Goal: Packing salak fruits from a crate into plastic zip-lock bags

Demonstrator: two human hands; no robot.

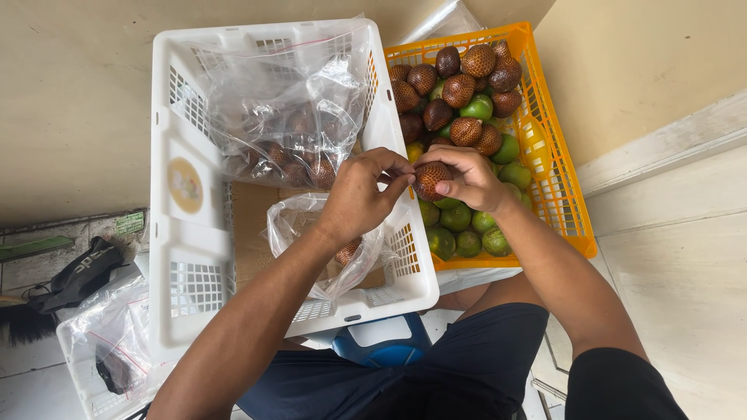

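My right hand grips a brown scaly snake fruit over the rim between two crates. The fingertips of my left hand pinch at the fruit's tip. Below my left hand, inside the white crate, an open clear plastic bag holds one or two of the same fruit. A fuller clear bag of these fruits lies at the far end of that crate. The orange crate to the right holds several loose snake fruits on top of green limes.
A blue and white scale sits under the white crate's near edge, by my lap. To the left lie a black strap, a dark brush and another white basket with plastic bags. A pale wall and step border the right side.
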